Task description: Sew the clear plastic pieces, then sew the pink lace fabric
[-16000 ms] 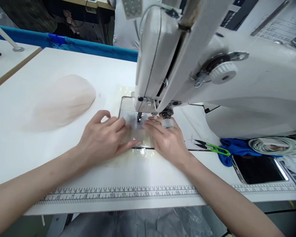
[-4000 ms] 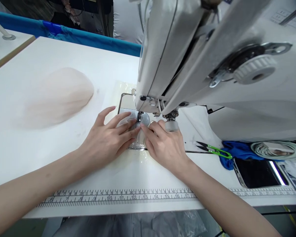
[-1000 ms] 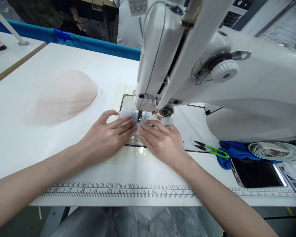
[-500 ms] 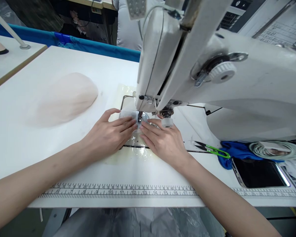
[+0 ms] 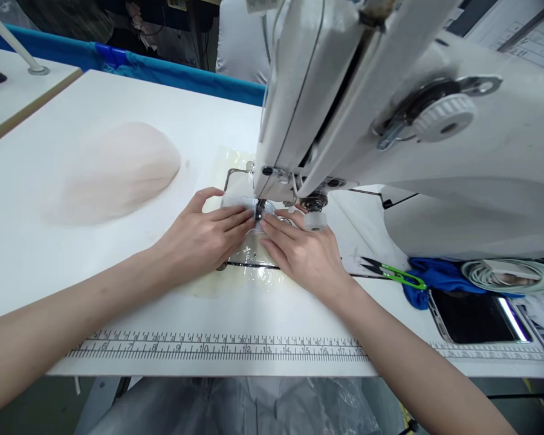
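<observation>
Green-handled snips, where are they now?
In the head view, the green-handled snips lie to the right of the right hand, overlapping the blue cloth, above and left of the phone.

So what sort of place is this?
Most likely a garment workshop or sewing room: a large sewing machine dominates the view, a ruler scale runs along the front edge of the white worktable, and green-handled thread snips lie to the right.

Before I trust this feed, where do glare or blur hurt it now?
Head view: yellowish film glints brightly; head view: the phone carries a bright streak; head view: beige piece blurs toward its left end; head view: left hand and right hand look fairly sharp.
</observation>
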The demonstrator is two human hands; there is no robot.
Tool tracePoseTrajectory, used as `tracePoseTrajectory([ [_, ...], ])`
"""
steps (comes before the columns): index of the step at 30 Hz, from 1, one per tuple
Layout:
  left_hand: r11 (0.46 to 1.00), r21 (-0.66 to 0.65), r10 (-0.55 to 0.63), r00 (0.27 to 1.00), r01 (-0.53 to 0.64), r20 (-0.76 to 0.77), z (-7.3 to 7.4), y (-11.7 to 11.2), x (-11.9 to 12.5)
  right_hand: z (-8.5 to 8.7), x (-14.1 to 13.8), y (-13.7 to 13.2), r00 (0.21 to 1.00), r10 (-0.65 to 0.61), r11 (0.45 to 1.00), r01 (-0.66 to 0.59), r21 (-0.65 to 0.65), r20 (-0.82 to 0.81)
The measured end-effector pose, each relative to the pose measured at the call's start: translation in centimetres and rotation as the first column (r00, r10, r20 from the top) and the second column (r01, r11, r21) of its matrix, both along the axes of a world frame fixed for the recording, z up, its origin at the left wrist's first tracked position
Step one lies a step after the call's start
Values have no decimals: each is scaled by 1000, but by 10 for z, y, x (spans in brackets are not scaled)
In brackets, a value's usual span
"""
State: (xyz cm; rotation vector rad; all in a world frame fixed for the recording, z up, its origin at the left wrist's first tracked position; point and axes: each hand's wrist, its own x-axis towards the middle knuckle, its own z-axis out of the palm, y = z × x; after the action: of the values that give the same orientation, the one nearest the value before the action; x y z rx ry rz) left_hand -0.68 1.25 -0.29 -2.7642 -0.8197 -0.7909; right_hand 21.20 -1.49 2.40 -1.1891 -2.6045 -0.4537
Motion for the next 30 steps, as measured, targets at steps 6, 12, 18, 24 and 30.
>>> tracePoseTrajectory([
  [6,1000,-24,9,1000,-8,11,-1,1,0,-1,0,0,1000,-5,1000,5,-9,11],
  [12,999,-30,44,999,-45,-28,-3,0,-1,0,-1,1,999,-13,1000,13,-9,29],
  [18,994,53,101,994,-99,-50,8,-8,-5,4,-1,-2,1000,7,997,-6,76,-12],
  [24,973,211,81,996,-89,44,16,-6,-11,8,-14,-14,992,61,998,-61,4,-108],
  [30,999,21,-30,999,30,-34,3,9,-11,10,-17,-19,994,43,998,-48,-49,-105],
])
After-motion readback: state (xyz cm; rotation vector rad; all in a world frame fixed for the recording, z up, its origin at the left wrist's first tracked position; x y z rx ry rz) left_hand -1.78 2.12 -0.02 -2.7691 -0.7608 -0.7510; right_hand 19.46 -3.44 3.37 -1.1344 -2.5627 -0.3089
